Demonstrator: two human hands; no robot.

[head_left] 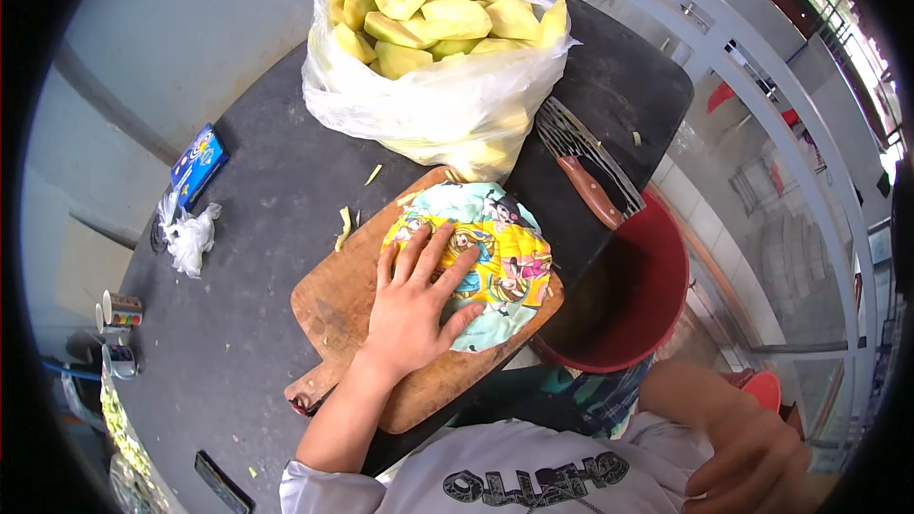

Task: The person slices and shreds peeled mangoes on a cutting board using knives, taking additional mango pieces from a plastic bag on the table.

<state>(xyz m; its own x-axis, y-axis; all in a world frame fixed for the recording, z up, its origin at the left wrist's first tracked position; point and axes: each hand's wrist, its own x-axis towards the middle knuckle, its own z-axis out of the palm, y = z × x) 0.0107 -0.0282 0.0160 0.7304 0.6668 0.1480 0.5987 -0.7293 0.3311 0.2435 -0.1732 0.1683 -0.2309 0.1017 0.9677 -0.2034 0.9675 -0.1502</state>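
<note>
The fingers of the left hand (407,314) lay spread and nearly straight, palm down, with nothing pinched between them. Right under the fingertips was the patterned cloth pad (512,268), resting on the wooden cutting board (328,297), whose bare wood showed beneath the wrist. Pressing the pad to the board seemed the step in hand; done well, it called for even pressure through all the fingers, so that the pad lay flat. The right hand (752,466), well off to the right of those fingers, was blurred, its fingers seemingly curled; whether it gripped anything could not be told. Just beyond the left fingertips stood the plastic bag (428,119) of peeled pieces (443,21), best left unbumped. Farther right lay the knife (588,171), handle end by the red bucket (662,271), a spot that deserved a wide berth.
</note>
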